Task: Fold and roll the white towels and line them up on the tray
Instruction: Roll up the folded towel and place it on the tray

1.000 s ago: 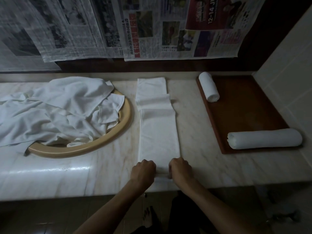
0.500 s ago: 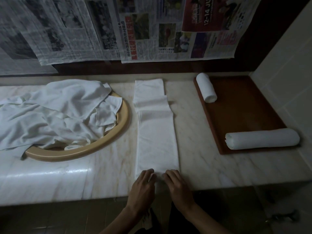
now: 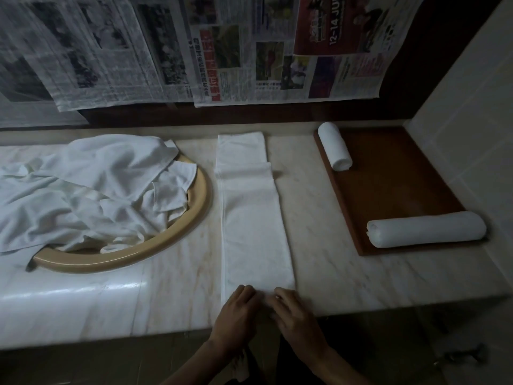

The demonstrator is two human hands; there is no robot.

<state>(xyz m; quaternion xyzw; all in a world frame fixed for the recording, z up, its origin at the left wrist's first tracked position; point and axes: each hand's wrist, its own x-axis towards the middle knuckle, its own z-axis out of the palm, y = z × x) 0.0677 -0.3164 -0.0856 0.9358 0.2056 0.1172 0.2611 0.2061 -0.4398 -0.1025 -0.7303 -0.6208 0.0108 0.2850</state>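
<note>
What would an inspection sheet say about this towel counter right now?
Surface: pale marble counter, glossy at the near left.
Job's things: long folded white towel strip flat on the counter; brown wooden tray holds a short rolled white towel at the far corner and a long rolled white towel along the near edge.
Clutter: heap of loose white towels over a round beige-rimmed basin.
Hands: left hand and right hand, fingers curled on the strip's near end.
Cables: nothing seen.
Surroundings: newspaper sheets hung behind; tiled wall at the right.
</note>
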